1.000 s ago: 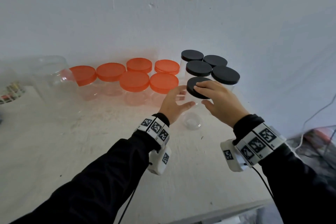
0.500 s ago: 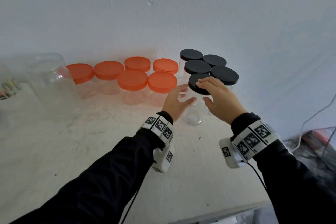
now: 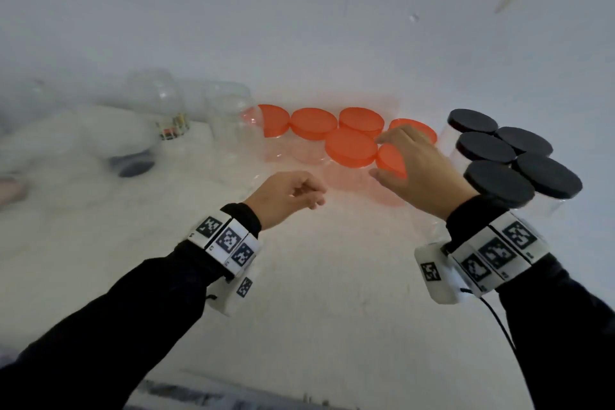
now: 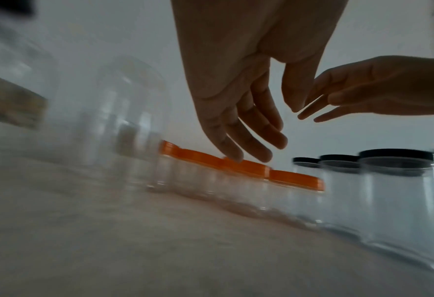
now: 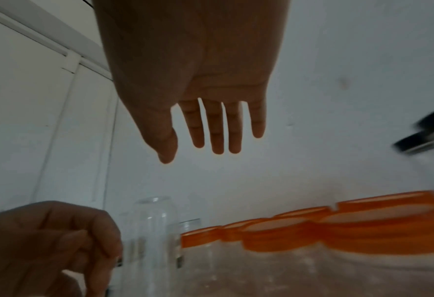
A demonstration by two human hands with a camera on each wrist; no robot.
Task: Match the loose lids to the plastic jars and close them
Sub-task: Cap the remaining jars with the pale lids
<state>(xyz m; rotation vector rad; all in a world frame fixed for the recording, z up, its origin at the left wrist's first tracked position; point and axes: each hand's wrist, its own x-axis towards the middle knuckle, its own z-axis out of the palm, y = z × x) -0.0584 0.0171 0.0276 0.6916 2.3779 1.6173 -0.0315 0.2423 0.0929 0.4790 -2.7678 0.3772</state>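
My right hand (image 3: 421, 173) hovers with straight fingers, holding nothing, above the orange-lidded jars (image 3: 349, 147). My left hand (image 3: 286, 198) hangs loosely curled, empty. The black-lidded jars (image 3: 499, 181) stand closed just beside the right.

Both hands are off the clear plastic jar with the round black lid (image 3: 498, 182), which now stands closed beside its fellows. The right hand (image 3: 420, 170) hovers spread over the orange-lidded jars (image 3: 351, 147); the left hand (image 3: 286, 197) hangs loosely curled, holding nothing.
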